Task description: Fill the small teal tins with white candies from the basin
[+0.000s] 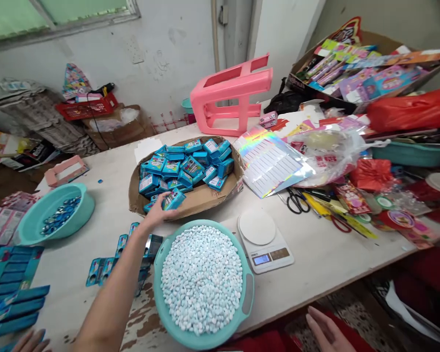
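Note:
My left hand (160,211) reaches over the near edge of a shallow cardboard box (190,205), its fingers closed around a small blue candy box (174,199). Many similar blue boxes (192,167) lie heaped inside the cardboard. Below stands a turquoise basin (157,288) full of pale blue and white candies (201,278). At the lower right my right hand (326,333) is partly cut off by the frame, with its visible fingers stretched out and nothing in them. More blue boxes (102,270) stand on the table beside my left forearm, which hides some of them.
A digital scale (266,242) sits right of the basin. Scissors (295,201), silver label sheets (267,161) and a pink stool (231,93) lie beyond. At left are a second turquoise bowl (84,215), rows of blue boxes (14,308) and another person's hand (32,341).

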### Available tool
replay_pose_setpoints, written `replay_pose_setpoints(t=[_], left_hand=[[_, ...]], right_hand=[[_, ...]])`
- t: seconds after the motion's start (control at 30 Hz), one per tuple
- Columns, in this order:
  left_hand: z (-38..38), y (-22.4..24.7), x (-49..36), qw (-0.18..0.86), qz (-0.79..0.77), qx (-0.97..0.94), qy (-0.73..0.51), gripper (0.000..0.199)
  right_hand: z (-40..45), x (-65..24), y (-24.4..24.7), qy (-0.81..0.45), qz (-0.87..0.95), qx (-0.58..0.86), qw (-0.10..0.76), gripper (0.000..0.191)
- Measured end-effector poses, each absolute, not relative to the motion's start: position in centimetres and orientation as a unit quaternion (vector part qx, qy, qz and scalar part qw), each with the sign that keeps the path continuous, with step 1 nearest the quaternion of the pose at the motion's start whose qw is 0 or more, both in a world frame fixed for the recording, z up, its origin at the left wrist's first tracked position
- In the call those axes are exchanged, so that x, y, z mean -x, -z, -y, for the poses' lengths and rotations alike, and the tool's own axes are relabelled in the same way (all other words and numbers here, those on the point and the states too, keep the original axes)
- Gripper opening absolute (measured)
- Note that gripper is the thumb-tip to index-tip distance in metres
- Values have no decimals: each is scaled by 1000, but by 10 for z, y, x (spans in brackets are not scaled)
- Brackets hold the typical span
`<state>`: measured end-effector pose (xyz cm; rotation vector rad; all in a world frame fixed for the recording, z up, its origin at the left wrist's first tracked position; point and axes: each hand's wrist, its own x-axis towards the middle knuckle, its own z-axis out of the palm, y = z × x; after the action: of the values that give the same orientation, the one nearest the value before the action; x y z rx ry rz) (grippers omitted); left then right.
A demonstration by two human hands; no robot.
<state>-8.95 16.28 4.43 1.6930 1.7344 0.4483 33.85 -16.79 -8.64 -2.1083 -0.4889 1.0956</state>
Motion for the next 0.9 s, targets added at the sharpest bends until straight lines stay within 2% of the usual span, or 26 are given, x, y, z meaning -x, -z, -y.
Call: replay_pose_setpoints(t=[0.1,0.23,0.4,0.43,0.5,0.57,0.67,0.77,0.9], left_hand=[[-105,-52,53,528,-525,-594,-305,80],[-38,-50,3,698,-427,-482,-312,81],[18,-50,-53,708,-381,-525,-281,81],[26,-51,-61,712,-365,-541,-261,77],[34,-54,-69,725,-330,-569,-203,61],[33,-55,-67,698,-331,-612,-170,43],[17,-46,-52,524,-430,-705,-207,32],[-5,-22,-39,313,-498,-782,-208,36],[-21,11,-47,194,-456,-860,-121,47]], right_hand=[[138,-313,54,-392,243,797,389,53],[86,-262,-1,-374,332,709,497,52],[66,-217,-30,-469,347,559,590,87],[69,-216,-30,-505,329,535,592,87],[79,-220,-28,-574,289,510,572,74],[89,-230,-27,-601,266,521,545,56],[99,-246,-31,-559,266,580,529,50],[104,-253,-34,-509,256,633,524,53],[113,-250,-27,-500,240,653,515,55]])
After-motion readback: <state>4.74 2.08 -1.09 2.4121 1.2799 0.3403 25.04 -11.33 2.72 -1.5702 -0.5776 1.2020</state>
